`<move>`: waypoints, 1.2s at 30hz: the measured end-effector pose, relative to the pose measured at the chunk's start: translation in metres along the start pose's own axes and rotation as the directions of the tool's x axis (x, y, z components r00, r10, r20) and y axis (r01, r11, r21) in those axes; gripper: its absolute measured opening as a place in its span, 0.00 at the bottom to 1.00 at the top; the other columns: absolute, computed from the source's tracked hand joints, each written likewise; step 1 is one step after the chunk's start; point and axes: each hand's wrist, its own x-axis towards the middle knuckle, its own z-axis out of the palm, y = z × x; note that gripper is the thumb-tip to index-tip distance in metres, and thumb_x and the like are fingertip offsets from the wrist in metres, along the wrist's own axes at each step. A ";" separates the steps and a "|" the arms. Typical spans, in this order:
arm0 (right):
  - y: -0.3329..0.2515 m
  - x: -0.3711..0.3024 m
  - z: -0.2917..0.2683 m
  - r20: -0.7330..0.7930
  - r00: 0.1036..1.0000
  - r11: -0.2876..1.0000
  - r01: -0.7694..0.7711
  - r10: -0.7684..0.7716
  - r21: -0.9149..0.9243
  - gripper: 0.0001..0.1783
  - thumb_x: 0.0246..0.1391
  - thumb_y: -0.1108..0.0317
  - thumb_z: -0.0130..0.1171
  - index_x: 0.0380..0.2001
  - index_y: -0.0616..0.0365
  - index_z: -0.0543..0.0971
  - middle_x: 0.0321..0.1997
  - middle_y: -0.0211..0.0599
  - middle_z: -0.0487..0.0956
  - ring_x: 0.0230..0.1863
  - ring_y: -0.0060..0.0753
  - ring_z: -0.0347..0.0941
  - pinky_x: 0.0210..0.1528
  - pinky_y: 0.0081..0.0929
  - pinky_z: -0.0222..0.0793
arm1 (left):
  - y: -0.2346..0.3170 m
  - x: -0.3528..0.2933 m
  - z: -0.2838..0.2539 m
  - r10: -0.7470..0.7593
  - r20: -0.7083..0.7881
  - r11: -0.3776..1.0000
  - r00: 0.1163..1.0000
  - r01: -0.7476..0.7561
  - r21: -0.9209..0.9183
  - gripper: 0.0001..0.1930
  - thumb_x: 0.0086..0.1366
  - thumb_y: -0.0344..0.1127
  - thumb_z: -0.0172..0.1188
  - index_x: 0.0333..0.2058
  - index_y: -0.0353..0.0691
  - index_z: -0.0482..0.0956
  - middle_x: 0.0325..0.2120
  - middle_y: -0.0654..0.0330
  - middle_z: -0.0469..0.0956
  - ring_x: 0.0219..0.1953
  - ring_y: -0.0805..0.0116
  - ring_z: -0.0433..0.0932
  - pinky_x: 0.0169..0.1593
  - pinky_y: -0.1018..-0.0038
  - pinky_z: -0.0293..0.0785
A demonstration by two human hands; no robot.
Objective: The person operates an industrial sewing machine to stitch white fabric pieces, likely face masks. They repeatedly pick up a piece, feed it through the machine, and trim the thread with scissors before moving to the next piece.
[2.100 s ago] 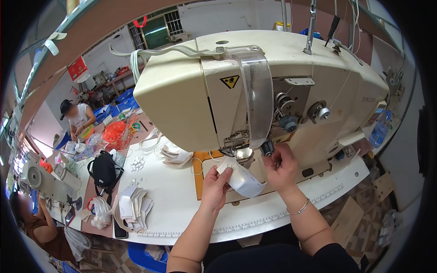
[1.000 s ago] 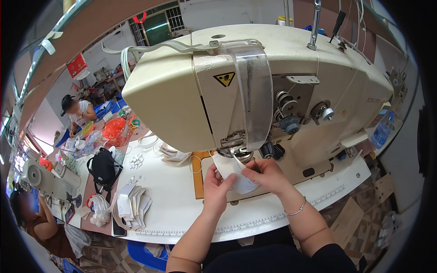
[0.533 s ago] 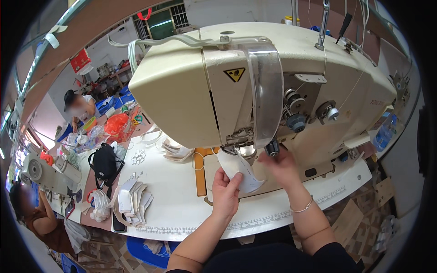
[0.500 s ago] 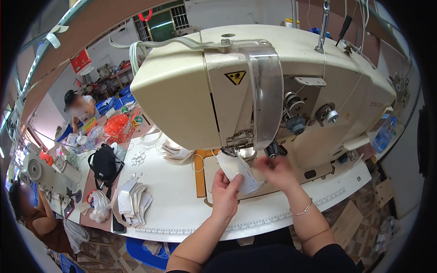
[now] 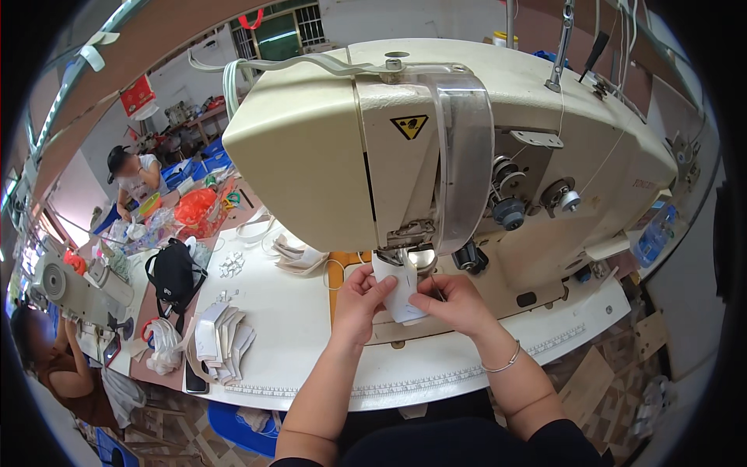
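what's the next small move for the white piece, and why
Probably ease the white piece gently forward under the sewing head: the left hand and right hand hold it from opposite sides, and its far end is at the metal fittings below that head.

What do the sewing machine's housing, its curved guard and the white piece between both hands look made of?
Housing: probably painted metal; opaque cream coat, soft sheen. Curved guard: likely clear plastic; see-through, hazy, with glare. White piece: thin, matte; stiff cloth or paper, can't tell which.
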 end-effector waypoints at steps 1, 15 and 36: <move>0.000 0.000 0.001 -0.006 1.000 1.000 0.004 -0.004 -0.006 0.14 0.41 0.62 0.63 0.26 0.63 0.77 0.17 0.25 0.71 0.19 0.13 0.61 0.23 0.15 0.59 | 0.003 0.001 -0.001 -0.008 0.006 1.000 1.000 0.008 0.016 0.16 0.53 0.29 0.60 0.41 0.35 0.69 0.23 0.69 0.73 0.27 0.80 0.73 0.31 0.81 0.72; -0.007 0.006 0.008 -0.142 0.989 0.999 0.035 -0.034 0.005 0.14 0.42 0.61 0.62 0.23 0.63 0.78 0.14 0.24 0.70 0.18 0.13 0.61 0.22 0.16 0.59 | -0.030 -0.032 0.020 -0.015 -0.076 0.981 0.997 0.000 -0.192 0.13 0.55 0.28 0.58 0.37 0.36 0.65 0.28 0.61 0.74 0.27 0.75 0.74 0.29 0.81 0.74; 0.000 0.004 0.007 -0.130 0.991 0.985 0.034 -0.012 0.169 0.10 0.46 0.66 0.59 0.23 0.64 0.76 0.19 0.29 0.76 0.23 0.15 0.72 0.26 0.12 0.64 | -0.015 -0.018 0.013 0.039 -0.035 0.989 0.999 -0.044 -0.142 0.10 0.55 0.26 0.58 0.35 0.37 0.66 0.27 0.60 0.75 0.23 0.75 0.75 0.28 0.81 0.74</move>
